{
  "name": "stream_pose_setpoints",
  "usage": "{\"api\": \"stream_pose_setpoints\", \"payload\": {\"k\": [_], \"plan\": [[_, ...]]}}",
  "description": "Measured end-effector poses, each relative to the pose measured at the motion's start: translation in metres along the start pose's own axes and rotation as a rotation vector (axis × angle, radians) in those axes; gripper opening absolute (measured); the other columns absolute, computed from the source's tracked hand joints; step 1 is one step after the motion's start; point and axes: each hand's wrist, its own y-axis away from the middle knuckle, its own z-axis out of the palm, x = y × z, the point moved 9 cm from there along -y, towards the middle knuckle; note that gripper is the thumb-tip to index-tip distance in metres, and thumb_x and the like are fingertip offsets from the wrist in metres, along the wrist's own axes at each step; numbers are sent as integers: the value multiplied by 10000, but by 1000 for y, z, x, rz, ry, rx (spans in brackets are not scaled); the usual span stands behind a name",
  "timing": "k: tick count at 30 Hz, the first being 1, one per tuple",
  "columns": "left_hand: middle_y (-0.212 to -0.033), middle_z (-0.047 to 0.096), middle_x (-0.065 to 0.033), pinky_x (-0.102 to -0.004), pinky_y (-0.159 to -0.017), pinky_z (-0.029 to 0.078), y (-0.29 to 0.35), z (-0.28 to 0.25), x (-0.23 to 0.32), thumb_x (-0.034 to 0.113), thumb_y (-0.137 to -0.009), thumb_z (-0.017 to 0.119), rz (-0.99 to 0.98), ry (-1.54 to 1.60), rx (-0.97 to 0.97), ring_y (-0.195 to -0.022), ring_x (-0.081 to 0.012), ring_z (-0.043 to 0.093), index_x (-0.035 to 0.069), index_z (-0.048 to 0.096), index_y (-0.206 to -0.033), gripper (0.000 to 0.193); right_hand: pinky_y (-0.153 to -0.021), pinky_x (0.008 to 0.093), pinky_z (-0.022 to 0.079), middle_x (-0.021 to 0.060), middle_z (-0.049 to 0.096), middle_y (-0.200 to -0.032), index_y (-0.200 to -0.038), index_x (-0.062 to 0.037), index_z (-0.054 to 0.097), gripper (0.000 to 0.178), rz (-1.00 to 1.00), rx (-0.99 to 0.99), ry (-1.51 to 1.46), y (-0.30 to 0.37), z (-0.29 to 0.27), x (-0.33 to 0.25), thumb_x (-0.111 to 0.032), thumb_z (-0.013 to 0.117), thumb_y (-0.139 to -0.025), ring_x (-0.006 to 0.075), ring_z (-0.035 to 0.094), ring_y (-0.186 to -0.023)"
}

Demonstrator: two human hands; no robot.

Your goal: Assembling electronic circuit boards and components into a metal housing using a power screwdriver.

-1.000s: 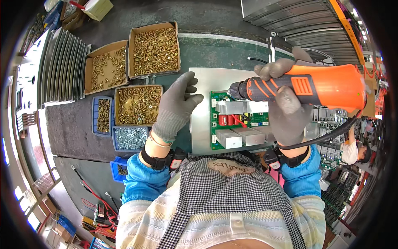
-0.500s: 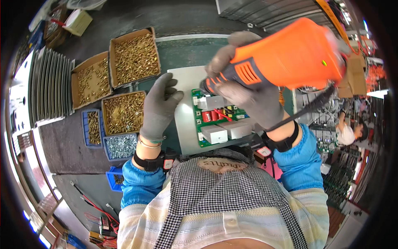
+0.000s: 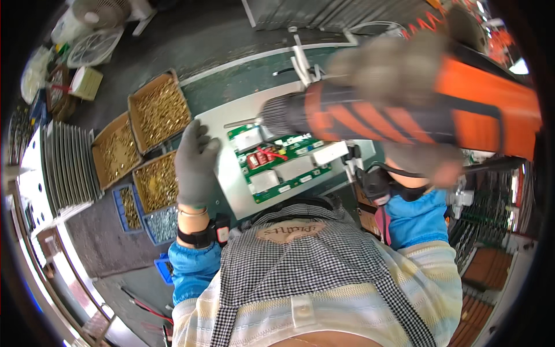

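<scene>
My right hand (image 3: 399, 75), gloved in grey and blurred by motion, is wrapped round an orange and black power drill (image 3: 370, 118). A thin metal bit (image 3: 240, 122) sticks out of the drill's chuck to the left, over the far left corner of a green circuit board (image 3: 300, 176). The board carries white blocks, red cylinders and a red wire. It lies on a flat silver metal plate (image 3: 234, 188). My left hand (image 3: 195, 165), also in a grey glove, is beside the plate's left edge, fingers loosely bent, thumb apart, nothing seen in it.
Left of my left hand stand cardboard trays of brass-coloured fasteners (image 3: 159, 113) and a blue bin of silver hardware (image 3: 162, 224). Stacked metal panels (image 3: 69, 165) stand farther left. A white stand-like object (image 3: 300, 63) is behind the plate. A dark cable trails from the drill.
The drill has swung level and to the right, its bit now showing. My left hand has shifted slightly left and down in view. The view has turned, revealing the white stand-like object.
</scene>
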Motion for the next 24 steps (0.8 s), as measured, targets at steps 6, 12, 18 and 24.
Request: {"api": "stream_pose_setpoints", "payload": {"k": [6, 12, 18, 24], "plan": [[-1257, 605, -162, -304, -893, 504, 1, -2, -17, 90, -904, 609, -1, -74, -118, -1089, -199, 597, -62, 439, -1409, 554, -856, 383, 528, 108, 681, -1054, -1321, -36, 537, 599, -160, 324, 416, 117, -61, -111, -130, 779, -781, 244, 663, -957], [-1318, 577, -172, -332, -960, 471, -20, 14, -18, 105, -957, 578, -175, -116, -324, -1178, -241, 567, -70, 471, -1377, 467, -826, 439, 523, 116, 688, -1127, -1291, -82, 590, 546, 17, 326, 1088, 232, -104, -81, -190, 764, -785, 338, 659, -970], [-1285, 621, -154, -327, -947, 452, 10, 20, 56, 171, -970, 614, 31, -321, -362, -1113, -226, 587, -69, 522, -1356, 464, -1024, 497, 374, 22, 641, -958, -1137, -219, 648, 360, 404, -260, 1748, 340, -133, 38, -204, 701, -781, 253, 590, -1085], [-1323, 622, -191, -330, -1006, 460, 47, 36, 120, 153, -963, 636, 136, -582, -147, -1170, -240, 615, -66, 567, -1323, 427, -1124, 570, 296, 6, 614, -922, -990, -183, 641, 175, 69, -626, 1697, 368, -158, 93, -152, 623, -819, 269, 563, -1113]]}}
